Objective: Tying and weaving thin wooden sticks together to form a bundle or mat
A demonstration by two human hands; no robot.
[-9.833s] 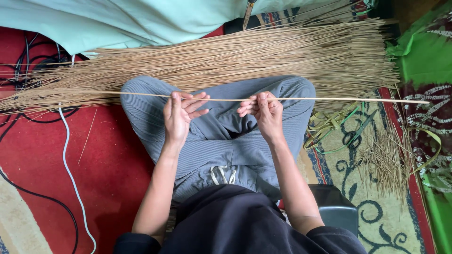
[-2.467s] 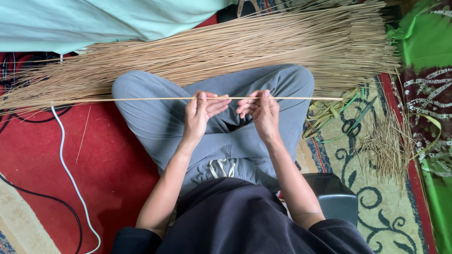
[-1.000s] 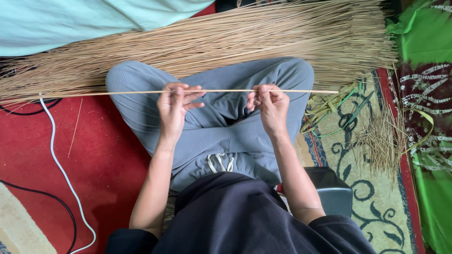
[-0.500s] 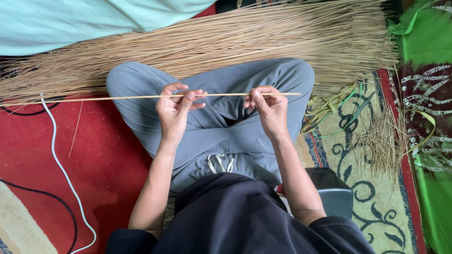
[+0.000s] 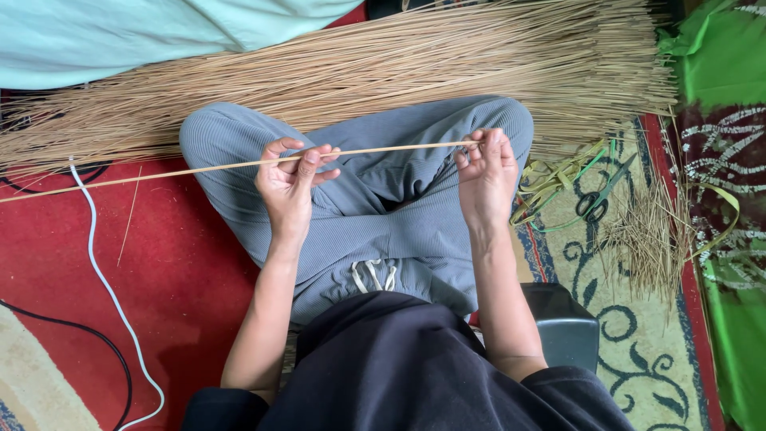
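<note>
Thin stick (image 5: 239, 165) lies level above the crossed legs (image 5: 375, 199), just below the stick pile (image 5: 359, 72). Left hand (image 5: 291, 183) palm-up, fingers curled around the stick. Right hand (image 5: 487, 172) raised, fingertips pinching its end.

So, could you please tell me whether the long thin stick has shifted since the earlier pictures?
Yes. The stick has slid toward the person's left; its end, earlier beyond the knee, now sits at the right hand.
</note>
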